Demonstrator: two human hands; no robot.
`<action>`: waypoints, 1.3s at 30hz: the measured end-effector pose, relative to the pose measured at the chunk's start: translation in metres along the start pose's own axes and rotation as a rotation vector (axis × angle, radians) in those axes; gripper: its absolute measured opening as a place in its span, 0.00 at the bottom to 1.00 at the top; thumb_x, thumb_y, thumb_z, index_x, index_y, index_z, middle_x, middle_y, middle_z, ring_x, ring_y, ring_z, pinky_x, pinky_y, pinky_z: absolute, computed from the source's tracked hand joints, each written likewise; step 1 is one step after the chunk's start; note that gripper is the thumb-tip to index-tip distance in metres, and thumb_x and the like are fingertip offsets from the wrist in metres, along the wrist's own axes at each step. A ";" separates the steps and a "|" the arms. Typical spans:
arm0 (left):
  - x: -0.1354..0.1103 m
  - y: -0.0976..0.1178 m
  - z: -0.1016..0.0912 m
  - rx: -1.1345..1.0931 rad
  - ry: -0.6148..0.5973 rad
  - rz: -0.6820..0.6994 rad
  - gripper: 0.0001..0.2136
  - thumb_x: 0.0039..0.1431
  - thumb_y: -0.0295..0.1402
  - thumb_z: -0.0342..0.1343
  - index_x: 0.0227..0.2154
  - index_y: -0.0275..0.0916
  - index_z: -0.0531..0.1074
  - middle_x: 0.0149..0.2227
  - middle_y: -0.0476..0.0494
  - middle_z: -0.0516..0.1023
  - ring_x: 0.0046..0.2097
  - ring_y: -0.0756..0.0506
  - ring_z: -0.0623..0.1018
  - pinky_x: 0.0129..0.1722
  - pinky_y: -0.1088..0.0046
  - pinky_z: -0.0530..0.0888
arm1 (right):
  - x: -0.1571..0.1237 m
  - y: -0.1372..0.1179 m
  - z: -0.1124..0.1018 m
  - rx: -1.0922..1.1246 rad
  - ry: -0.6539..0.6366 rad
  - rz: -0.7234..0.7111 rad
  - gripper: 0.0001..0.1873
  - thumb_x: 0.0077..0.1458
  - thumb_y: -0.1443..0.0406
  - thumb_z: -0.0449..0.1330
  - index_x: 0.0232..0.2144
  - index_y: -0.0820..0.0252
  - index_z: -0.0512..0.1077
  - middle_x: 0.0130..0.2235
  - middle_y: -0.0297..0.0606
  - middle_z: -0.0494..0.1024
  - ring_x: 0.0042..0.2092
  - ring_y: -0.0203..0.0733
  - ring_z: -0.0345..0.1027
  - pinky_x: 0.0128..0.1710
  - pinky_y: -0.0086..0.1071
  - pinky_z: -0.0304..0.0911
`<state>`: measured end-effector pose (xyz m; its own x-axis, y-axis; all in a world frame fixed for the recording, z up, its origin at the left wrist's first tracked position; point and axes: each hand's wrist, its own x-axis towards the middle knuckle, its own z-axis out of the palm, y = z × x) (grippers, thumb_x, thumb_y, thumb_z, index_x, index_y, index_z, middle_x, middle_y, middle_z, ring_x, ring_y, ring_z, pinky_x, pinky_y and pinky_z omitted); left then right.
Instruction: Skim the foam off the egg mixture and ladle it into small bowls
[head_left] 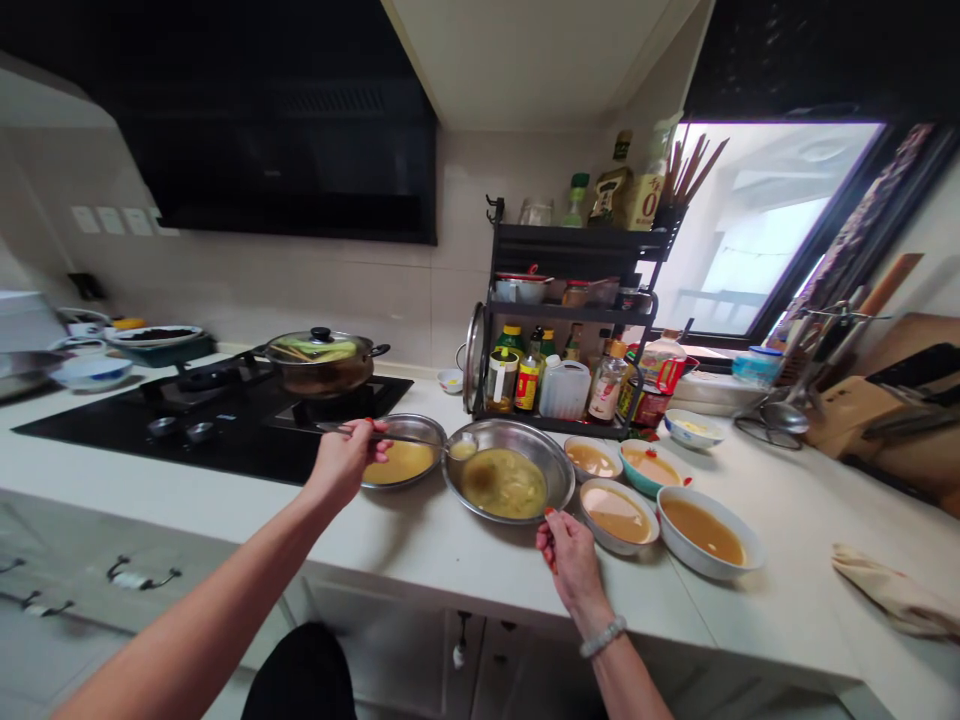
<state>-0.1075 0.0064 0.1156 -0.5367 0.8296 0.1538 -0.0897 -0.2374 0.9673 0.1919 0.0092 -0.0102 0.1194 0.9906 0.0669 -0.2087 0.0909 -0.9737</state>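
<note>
My left hand (349, 465) is closed around the handle of a ladle (463, 447), held level above the left part of a large steel bowl (559, 490). Pale yellow liquid shows in the ladle's cup. Yellowish soup with pale bits and a darker patch lies in the bowl. At the bowl's near right rim, the fingers of my right hand (566, 555) pinch the edge. A smaller steel bowl (435, 470) of yellow liquid stands beneath my left hand, beside the large one. Part of its left rim is hidden by that hand.
White bowls (621, 545) and a teal bowl (679, 490) of brownish liquid stand close on the right. Behind is a black rack (577, 313) with several bottles. A lidded pot (320, 375) sits on the black cooktop (232, 465). A cloth (892, 590) lies far right.
</note>
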 end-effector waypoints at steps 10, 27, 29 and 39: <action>0.018 0.002 -0.062 0.304 0.113 0.217 0.09 0.52 0.37 0.52 0.26 0.37 0.72 0.18 0.47 0.74 0.20 0.47 0.75 0.20 0.73 0.74 | -0.001 -0.003 0.001 0.025 0.000 0.013 0.26 0.41 0.45 0.65 0.17 0.61 0.67 0.15 0.32 0.68 0.15 0.28 0.52 0.14 0.24 0.43; -0.030 -0.007 -0.018 0.695 -0.144 0.609 0.13 0.62 0.39 0.44 0.35 0.39 0.72 0.20 0.49 0.75 0.22 0.48 0.76 0.26 0.75 0.72 | -0.001 -0.002 0.002 0.036 0.023 0.032 0.27 0.39 0.44 0.66 0.17 0.61 0.67 0.14 0.32 0.68 0.15 0.27 0.52 0.14 0.23 0.42; -0.037 -0.013 -0.003 0.680 -0.250 0.611 0.13 0.62 0.38 0.43 0.34 0.39 0.72 0.20 0.49 0.75 0.21 0.48 0.75 0.26 0.74 0.72 | -0.001 -0.002 0.002 0.036 0.020 0.030 0.26 0.39 0.44 0.66 0.17 0.61 0.67 0.15 0.32 0.68 0.15 0.27 0.52 0.15 0.23 0.42; -0.047 -0.030 0.032 0.553 -0.536 0.405 0.11 0.60 0.38 0.47 0.27 0.39 0.71 0.17 0.51 0.72 0.16 0.50 0.72 0.18 0.76 0.68 | -0.002 -0.003 0.001 0.017 -0.006 -0.001 0.25 0.43 0.46 0.64 0.18 0.61 0.67 0.16 0.32 0.69 0.16 0.28 0.53 0.15 0.23 0.43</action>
<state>-0.0526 -0.0089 0.0855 0.0403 0.8937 0.4469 0.5179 -0.4012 0.7555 0.1911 0.0075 -0.0073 0.1141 0.9910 0.0693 -0.2252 0.0937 -0.9698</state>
